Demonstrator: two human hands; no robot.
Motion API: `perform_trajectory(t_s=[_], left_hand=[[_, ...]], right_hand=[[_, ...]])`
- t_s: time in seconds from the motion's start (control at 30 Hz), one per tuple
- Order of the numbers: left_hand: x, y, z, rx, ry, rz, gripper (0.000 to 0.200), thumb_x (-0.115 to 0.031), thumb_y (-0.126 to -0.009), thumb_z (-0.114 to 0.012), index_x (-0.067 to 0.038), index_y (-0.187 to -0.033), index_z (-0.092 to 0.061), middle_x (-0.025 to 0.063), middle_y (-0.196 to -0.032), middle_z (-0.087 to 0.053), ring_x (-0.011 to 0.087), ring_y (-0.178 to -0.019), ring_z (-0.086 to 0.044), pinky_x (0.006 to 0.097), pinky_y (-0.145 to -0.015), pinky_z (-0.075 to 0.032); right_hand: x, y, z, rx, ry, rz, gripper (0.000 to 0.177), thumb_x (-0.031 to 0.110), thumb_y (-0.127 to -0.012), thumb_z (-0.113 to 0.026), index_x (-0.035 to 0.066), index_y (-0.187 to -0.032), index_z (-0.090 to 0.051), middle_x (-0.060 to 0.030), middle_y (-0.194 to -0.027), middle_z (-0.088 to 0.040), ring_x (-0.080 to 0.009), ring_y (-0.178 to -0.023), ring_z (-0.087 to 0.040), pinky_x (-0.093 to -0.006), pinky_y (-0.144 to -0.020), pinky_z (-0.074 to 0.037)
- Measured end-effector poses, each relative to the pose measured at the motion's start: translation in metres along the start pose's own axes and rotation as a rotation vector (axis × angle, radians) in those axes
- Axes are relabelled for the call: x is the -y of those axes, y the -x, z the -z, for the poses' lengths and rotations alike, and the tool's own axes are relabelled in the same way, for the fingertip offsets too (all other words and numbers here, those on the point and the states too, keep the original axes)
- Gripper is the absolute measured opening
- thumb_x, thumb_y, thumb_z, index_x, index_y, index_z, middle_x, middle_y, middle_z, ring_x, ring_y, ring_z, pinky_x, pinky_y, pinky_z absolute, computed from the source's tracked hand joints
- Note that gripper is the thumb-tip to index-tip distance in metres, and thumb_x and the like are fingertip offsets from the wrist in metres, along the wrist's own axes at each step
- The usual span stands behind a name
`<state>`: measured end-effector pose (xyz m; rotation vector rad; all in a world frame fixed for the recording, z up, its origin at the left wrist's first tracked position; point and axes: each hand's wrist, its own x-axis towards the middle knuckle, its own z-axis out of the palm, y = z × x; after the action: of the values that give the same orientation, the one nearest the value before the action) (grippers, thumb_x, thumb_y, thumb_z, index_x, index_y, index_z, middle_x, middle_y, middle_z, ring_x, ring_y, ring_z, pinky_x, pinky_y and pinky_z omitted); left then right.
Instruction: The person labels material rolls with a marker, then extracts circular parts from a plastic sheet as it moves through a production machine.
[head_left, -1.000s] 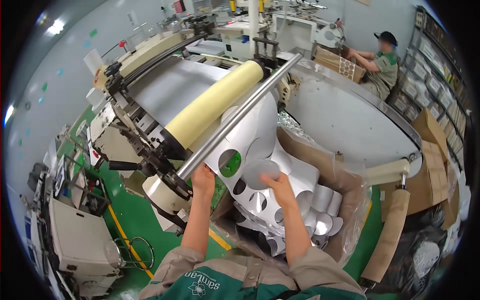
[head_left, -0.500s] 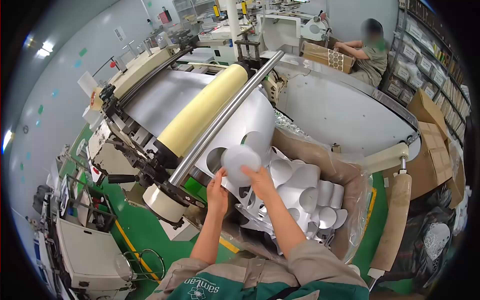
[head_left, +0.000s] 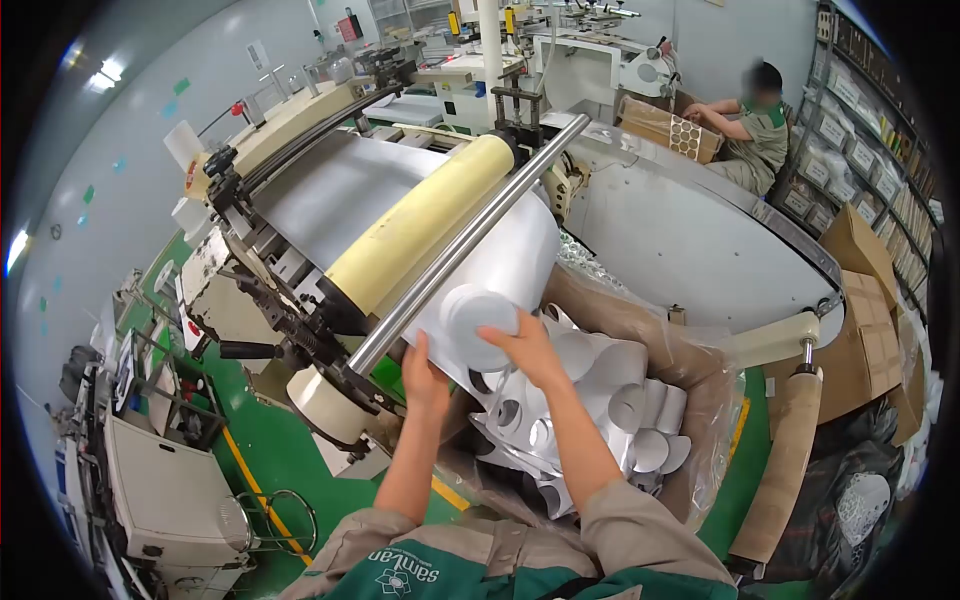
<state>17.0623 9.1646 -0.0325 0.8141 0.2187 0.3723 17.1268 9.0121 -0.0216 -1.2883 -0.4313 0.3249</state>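
A round white disc sits in my right hand, with the thumb lying across its face. Behind it, the edge of a second round shape overlaps the white sheet that hangs from the roller. My left hand is upright at the sheet's left lower edge, fingers stretched up and partly hidden by the sheet. Below both hands, a brown box lined with clear plastic holds a heap of crumpled white sheet with round holes.
A yellow roller and a steel bar cross the machine just beyond my hands. A black crank handle sticks out at left. At the back right, a person sits by a cardboard box. A wrapped roll leans at right.
The disc has shifted slightly down against the sheet, and the sheet's round holes beside it no longer show. My left hand has moved a little left and down. The view has shifted slightly.
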Motion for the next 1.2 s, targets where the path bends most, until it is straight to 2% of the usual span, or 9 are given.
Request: perform_trajectory(t_s=[0.13, 0.3, 0.47, 0.6, 0.73, 0.87, 0.97, 1.07, 1.2], left_hand=[[0.018, 0.033, -0.009, -0.029, -0.072, 0.055, 0.039, -0.03, -0.095, -0.04, 0.0, -0.121, -0.044, 0.0083, -0.122, -0.05, 0.0192, -0.113, -0.047, 0.0354, -0.097, -0.035], [0.025, 0.03, 0.005, 0.062, -0.075, 0.127, 0.042, -0.03, -0.096, -0.037, 0.002, -0.122, -0.042, 0.0116, -0.12, -0.052, 0.0203, -0.112, -0.048, 0.0339, -0.097, -0.036], [-0.005, 0.002, 0.007, -0.04, -0.027, 0.01, 0.046, -0.032, -0.094, -0.042, 0.001, -0.125, -0.041, 0.0145, -0.123, -0.051, 0.0225, -0.11, -0.05, 0.0326, -0.096, -0.037], [-0.039, -0.022, 0.017, -0.021, 0.032, -0.067, 0.033, -0.032, -0.093, -0.044, -0.006, -0.113, -0.05, 0.0072, -0.113, -0.054, 0.0177, -0.104, -0.051, 0.0336, -0.092, -0.04], [-0.023, -0.024, 0.023, -0.018, 0.011, 0.004, 0.034, -0.029, -0.094, -0.04, -0.005, -0.119, -0.046, 0.0067, -0.117, -0.053, 0.0186, -0.111, -0.048, 0.0346, -0.093, -0.039], [-0.004, 0.011, -0.006, 0.043, 0.008, 0.073, 0.033, -0.026, -0.094, -0.042, -0.004, -0.119, -0.045, 0.0074, -0.115, -0.054, 0.0195, -0.108, -0.051, 0.0358, -0.092, -0.041], [0.018, 0.031, -0.004, -0.019, 0.0, 0.073, 0.03, -0.026, -0.096, -0.039, -0.003, -0.112, -0.047, 0.0073, -0.113, -0.055, 0.0174, -0.104, -0.054, 0.0319, -0.089, -0.043], [0.026, 0.03, 0.009, 0.027, -0.025, 0.095, 0.033, -0.026, -0.096, -0.038, -0.002, -0.118, -0.044, 0.0074, -0.119, -0.052, 0.0177, -0.11, -0.049, 0.0336, -0.094, -0.039], [0.024, 0.026, 0.018, 0.073, -0.13, 0.133, 0.038, -0.027, -0.095, -0.042, 0.002, -0.12, -0.045, 0.0095, -0.113, -0.057, 0.0161, -0.104, -0.053, 0.0317, -0.09, -0.042]], right_hand=[[-0.012, -0.008, -0.007, 0.041, 0.236, -0.056, 0.056, 0.026, -0.074, -0.072, -0.006, -0.115, -0.05, -0.0136, -0.107, -0.057, -0.0179, -0.098, -0.054, -0.0285, -0.082, -0.044], [-0.036, 0.018, -0.004, -0.063, -0.293, -0.191, 0.052, 0.024, -0.078, -0.068, -0.009, -0.112, -0.049, -0.011, -0.106, -0.057, -0.0188, -0.097, -0.056, -0.0311, -0.082, -0.045], [-0.062, 0.035, 0.028, -0.442, -0.884, -0.176, 0.042, 0.014, -0.081, -0.065, -0.003, -0.116, -0.048, -0.0111, -0.11, -0.057, -0.0198, -0.099, -0.056, -0.035, -0.087, -0.045], [-0.017, 0.043, 0.042, -0.329, -0.5, 0.004, 0.039, 0.012, -0.08, -0.064, -0.003, -0.114, -0.051, -0.0094, -0.108, -0.058, -0.0192, -0.098, -0.056, -0.0327, -0.083, -0.046], [0.014, 0.031, 0.023, -0.06, -0.041, -0.022, 0.041, 0.013, -0.078, -0.066, -0.002, -0.113, -0.053, -0.0081, -0.1, -0.061, -0.0144, -0.091, -0.057, -0.0296, -0.08, -0.046], [0.02, 0.012, -0.003, 0.036, 0.12, 0.016, 0.053, 0.019, -0.074, -0.07, -0.002, -0.117, -0.05, -0.0095, -0.102, -0.061, -0.0152, -0.094, -0.056, -0.0289, -0.082, -0.045], [0.002, 0.003, -0.011, 0.013, 0.133, 0.061, 0.055, 0.022, -0.072, -0.073, -0.003, -0.116, -0.051, -0.0082, -0.101, -0.061, -0.0141, -0.091, -0.056, -0.0281, -0.082, -0.044], [-0.015, 0.004, -0.003, 0.057, 0.009, -0.218, 0.05, 0.02, -0.074, -0.071, -0.005, -0.113, -0.052, -0.0089, -0.102, -0.06, -0.0139, -0.09, -0.056, -0.0273, -0.08, -0.045], [-0.044, 0.022, 0.001, -0.142, -0.5, -0.222, 0.047, 0.018, -0.077, -0.07, -0.007, -0.111, -0.05, -0.0115, -0.103, -0.06, -0.0197, -0.095, -0.057, -0.0308, -0.083, -0.045]])
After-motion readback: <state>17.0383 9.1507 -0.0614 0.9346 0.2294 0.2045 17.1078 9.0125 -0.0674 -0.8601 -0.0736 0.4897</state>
